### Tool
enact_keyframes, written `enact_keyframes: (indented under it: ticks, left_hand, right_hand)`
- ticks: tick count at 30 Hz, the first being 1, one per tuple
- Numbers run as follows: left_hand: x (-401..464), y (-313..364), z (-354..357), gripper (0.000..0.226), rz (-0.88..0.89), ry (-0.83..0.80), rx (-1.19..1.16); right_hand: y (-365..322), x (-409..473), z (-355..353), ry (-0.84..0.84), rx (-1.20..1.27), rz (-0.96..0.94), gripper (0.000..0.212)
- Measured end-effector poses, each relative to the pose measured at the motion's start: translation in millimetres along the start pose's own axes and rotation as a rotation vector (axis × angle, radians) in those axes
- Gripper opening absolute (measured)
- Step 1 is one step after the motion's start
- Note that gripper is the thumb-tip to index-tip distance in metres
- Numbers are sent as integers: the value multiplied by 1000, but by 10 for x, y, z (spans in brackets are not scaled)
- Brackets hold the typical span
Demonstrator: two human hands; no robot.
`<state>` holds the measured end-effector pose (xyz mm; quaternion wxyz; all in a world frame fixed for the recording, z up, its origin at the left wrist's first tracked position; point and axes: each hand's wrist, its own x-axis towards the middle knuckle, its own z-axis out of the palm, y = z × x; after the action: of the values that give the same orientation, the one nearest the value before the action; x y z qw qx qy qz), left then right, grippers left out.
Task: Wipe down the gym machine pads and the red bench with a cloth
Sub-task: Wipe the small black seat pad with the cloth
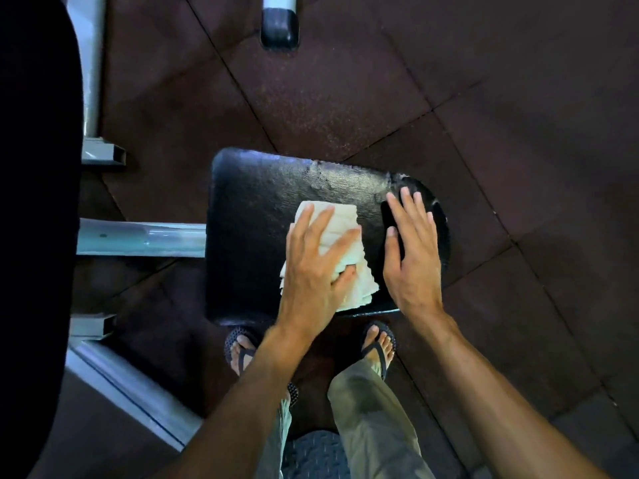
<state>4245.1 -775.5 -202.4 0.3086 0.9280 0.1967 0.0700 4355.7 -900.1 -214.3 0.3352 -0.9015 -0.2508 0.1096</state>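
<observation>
- Over a black seat pad (262,209) of a gym machine, seen from above, a person stood at its near edge, both arms reaching forward.
- Left hand (318,264) lay on a folded pale cloth (340,219), fingers spread flat over its top while the thumb curled against the cloth's near-right folds, pressing it onto the pad near the middle.
- Right hand (411,250) rested flat on the bare pad just right of the cloth, fingers straight and close together, holding nothing; it seemed to steady the seat.
- Seat's long axis ran left to right; the widest stretch not under a hand lay to the left of the cloth, toward the pale metal frame tube (141,236).
- Left hand was the nearer one to that stretch, so the next stroke would probably run leftward.
- Dark rubber floor tiles (484,98) surrounded the machine.
- No red bench showed in view.
</observation>
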Motion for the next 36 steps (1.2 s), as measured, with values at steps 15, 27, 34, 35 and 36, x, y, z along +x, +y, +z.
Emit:
enact_keyframes:
  ticks: [15, 27, 34, 35, 36]
  left_hand:
    - [18, -850, -426, 53, -196, -50, 373]
    - [7, -834, -375, 54, -203, -16, 395]
    - [3, -845, -412, 53, -180, -10, 383]
    - [6, -845, -418, 53, -183, -12, 374]
    - [9, -842, -416, 53, -188, -13, 365]
  right_hand:
    - [-1154, -447, 768, 32, -317, 106, 55]
    - [-397, 396, 253, 264, -361, 153, 47]
    - [-446, -356, 287, -59, -411, -329, 49]
    - [-313, -452, 161, -73, -427, -352, 50]
    - [-184, -479, 34, -67, -445, -350, 51]
